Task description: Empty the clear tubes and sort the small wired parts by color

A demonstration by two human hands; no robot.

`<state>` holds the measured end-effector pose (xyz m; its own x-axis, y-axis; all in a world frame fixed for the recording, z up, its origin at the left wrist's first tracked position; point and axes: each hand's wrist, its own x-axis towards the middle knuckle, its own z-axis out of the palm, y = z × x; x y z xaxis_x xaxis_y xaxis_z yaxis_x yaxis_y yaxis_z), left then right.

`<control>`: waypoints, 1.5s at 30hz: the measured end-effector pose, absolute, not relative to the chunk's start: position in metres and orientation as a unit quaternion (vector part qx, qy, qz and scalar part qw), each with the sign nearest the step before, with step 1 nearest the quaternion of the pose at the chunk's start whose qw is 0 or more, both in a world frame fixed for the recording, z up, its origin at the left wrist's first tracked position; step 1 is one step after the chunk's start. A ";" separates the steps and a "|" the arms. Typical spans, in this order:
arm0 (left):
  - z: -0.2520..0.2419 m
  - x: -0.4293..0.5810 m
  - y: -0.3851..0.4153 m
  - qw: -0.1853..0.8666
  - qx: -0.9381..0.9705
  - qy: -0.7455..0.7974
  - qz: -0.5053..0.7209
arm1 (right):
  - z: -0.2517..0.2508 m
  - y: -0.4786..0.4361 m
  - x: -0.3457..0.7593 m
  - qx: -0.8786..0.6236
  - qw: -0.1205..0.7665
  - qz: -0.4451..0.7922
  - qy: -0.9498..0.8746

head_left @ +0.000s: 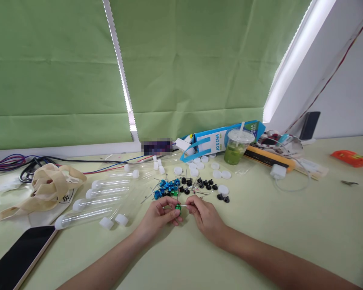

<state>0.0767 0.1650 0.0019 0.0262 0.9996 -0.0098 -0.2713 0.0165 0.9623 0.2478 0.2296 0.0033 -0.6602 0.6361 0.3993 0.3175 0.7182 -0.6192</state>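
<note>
My left hand (163, 213) pinches a small shiny green metal part (178, 207), from which a thin dark rod stands upright. To its right, the closed fingertips of my right hand (203, 215) grip a thin silvery pin (184, 206) that points at the side of the green part. Whether the pin's tip sits inside it I cannot tell. Just beyond my hands lies a pile of blue metal parts (166, 187) with thin pins sticking out. Several black knob-like pieces (208, 184) are scattered to the right of the pile.
Clear tubes with white caps (93, 203) lie at the left, beside a cloth bag (53, 185) and a phone (22, 255). White round caps (194, 171), a drink cup (236, 149), a blue-and-white bag (211, 143) and a yellow bar (269, 158) stand farther back.
</note>
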 end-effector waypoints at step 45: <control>0.003 0.079 0.162 0.522 0.458 0.453 0.559 | 0.005 0.231 0.250 -0.245 0.322 0.225 -0.887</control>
<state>0.0793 0.1621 0.0029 -0.0359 0.9986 0.0377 -0.1688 -0.0433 0.9847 0.2504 0.2309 0.0051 -0.6730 0.5788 0.4606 0.2895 0.7791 -0.5560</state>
